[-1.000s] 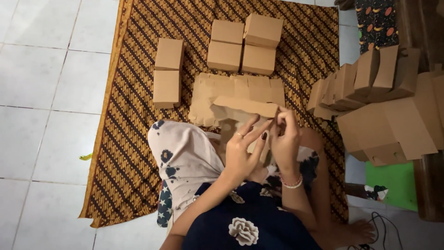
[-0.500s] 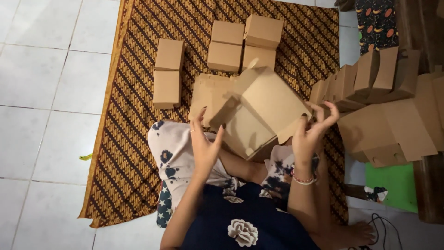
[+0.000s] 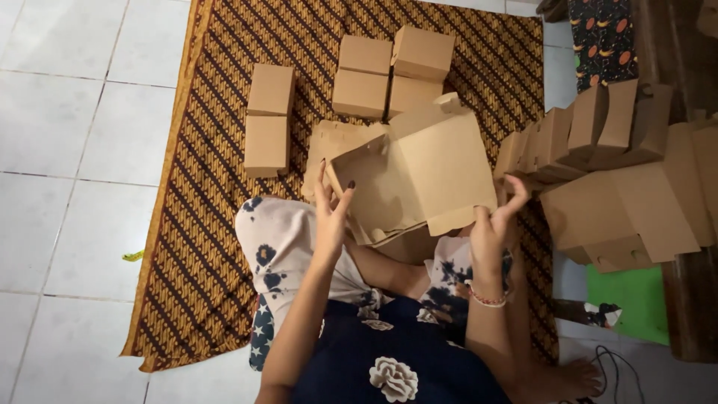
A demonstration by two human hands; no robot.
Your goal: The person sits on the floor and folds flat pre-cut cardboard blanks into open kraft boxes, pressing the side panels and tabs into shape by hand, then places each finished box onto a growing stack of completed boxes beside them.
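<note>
Spreading flat brown cardboard box (image 3: 419,176).

Six closed cardboard boxes (image 3: 363,54) lie on one patterned mat (image 3: 194,247); one half-folded box (image 3: 419,176) sits between two hands (image 3: 329,213).

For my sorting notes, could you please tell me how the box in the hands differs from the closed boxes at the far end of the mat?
The box in the hands is open with flaps loose; the closed boxes are shut cubes. It is held tilted above the lap by the left hand and right hand; they rest flat on the patterned mat. It looks larger. Both are plain brown cardboard.
</note>
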